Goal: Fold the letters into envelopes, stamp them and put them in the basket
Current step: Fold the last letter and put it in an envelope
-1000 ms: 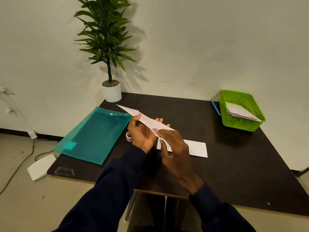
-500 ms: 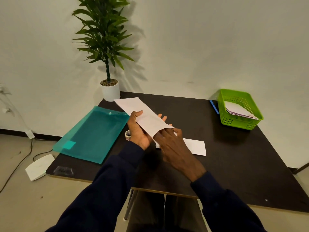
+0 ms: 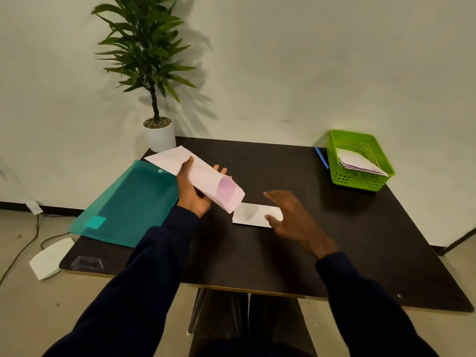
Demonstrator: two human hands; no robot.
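Observation:
My left hand [image 3: 192, 191] holds a long white envelope [image 3: 203, 176] above the table, thumb on top and fingers beneath. Its near end gapes open and shows a pink lining. A folded white letter [image 3: 251, 215] lies flat on the dark table [image 3: 360, 240] in front of me. My right hand [image 3: 288, 215] hovers over the letter's right end with fingers spread and loosely bent, its thumb tip at the paper. At the back right stands the green basket [image 3: 360, 180] with several envelopes inside.
A teal plastic folder [image 3: 128, 204] covers the table's left side. A potted plant [image 3: 157, 132] stands at the back left corner. A blue pen [image 3: 321, 158] lies beside the basket. On the floor to the left are a white device [image 3: 50, 257] and cables.
My right hand has left the envelope's mouth and moved right and down to the folded letter. The left hand has tilted the envelope so its open end faces me.

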